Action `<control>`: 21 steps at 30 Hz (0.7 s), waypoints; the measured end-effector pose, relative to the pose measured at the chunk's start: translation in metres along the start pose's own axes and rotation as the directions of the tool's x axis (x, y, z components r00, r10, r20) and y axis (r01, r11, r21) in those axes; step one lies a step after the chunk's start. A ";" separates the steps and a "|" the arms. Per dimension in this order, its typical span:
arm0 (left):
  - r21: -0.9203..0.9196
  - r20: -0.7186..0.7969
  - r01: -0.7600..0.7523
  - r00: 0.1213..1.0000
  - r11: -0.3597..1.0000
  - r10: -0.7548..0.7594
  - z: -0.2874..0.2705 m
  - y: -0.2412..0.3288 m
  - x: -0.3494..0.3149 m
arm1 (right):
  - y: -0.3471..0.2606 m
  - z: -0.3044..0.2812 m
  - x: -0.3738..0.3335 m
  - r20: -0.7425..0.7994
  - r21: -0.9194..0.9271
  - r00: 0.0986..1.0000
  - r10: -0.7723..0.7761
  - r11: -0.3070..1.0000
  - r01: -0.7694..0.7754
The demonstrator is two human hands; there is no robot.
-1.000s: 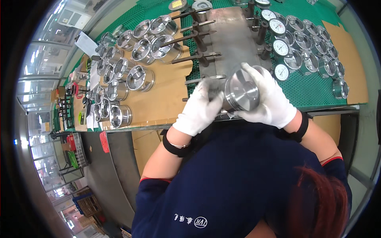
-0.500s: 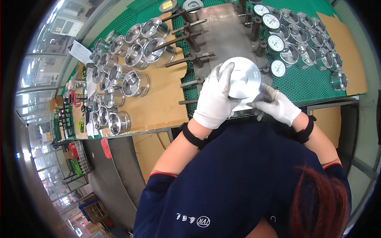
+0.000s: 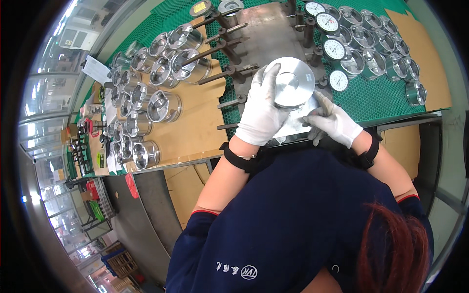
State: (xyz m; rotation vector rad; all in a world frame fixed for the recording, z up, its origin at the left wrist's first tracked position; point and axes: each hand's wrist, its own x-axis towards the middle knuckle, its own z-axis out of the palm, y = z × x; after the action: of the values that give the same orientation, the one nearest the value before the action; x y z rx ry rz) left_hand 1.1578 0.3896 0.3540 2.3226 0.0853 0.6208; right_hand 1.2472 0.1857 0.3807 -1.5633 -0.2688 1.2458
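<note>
A round silver piston (image 3: 294, 83) is tilted over the near end of the metal plate, its flat, ringed crown facing up. My left hand (image 3: 263, 105), in a white glove, grips the piston's left side, with fingers along the rim. My right hand (image 3: 331, 119), gloved in white with greyed fingertips, is just below and right of the piston. Its fingers are bent and spread, one close to the rim; whether that one touches is unclear. The piston's underside is hidden.
Dial gauges (image 3: 334, 49) on posts line the plate's (image 3: 273, 34) right side. Dark clamp rods (image 3: 215, 77) jut out at its left. Several pistons stand on cardboard (image 3: 195, 124) at left; more pistons (image 3: 375, 62) stand on the green mat (image 3: 373, 100) at right.
The piston has shifted slightly up and left in view with my left hand. My right hand's fingers have drawn apart from its lower right edge. The whole view has shifted a little.
</note>
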 end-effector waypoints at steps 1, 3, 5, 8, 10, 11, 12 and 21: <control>-0.001 -0.004 -0.012 1.000 1.000 0.012 0.000 0.000 0.001 | 0.001 -0.001 0.001 -0.010 -0.019 1.000 -0.016 1.000 0.016; -0.001 -0.012 -0.038 0.999 0.999 0.038 0.001 -0.001 0.002 | 0.006 -0.002 0.004 -0.027 -0.056 0.998 -0.050 0.997 0.049; 0.003 -0.006 -0.008 1.000 1.000 0.008 0.001 0.000 0.001 | 0.010 -0.004 0.007 -0.041 -0.083 0.998 -0.056 0.995 0.053; 0.011 -0.007 -0.006 1.000 1.000 0.006 0.000 0.002 0.002 | 0.009 -0.002 0.007 -0.062 -0.110 0.997 -0.055 0.993 0.048; 0.011 -0.010 -0.005 1.000 1.000 0.005 0.000 0.003 0.002 | 0.009 -0.001 0.008 -0.072 -0.117 0.996 -0.045 0.992 0.036; 0.008 -0.011 0.003 1.000 1.000 -0.003 0.000 0.003 0.001 | 0.009 -0.001 0.008 -0.074 -0.119 0.997 -0.037 0.992 0.028; 0.005 -0.013 0.010 1.000 1.000 -0.010 0.001 0.003 0.001 | 0.010 -0.001 0.009 -0.079 -0.123 0.996 -0.034 0.992 0.024; 0.033 -0.023 -0.013 1.000 0.999 0.013 0.002 0.001 0.003 | 0.003 -0.001 0.006 -0.058 -0.080 0.998 0.008 0.997 -0.013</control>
State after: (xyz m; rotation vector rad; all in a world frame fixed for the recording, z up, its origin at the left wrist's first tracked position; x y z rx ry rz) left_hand 1.1616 0.3884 0.3543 2.3496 0.0920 0.6579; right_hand 1.2492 0.1884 0.3748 -1.6687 -0.2769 1.2089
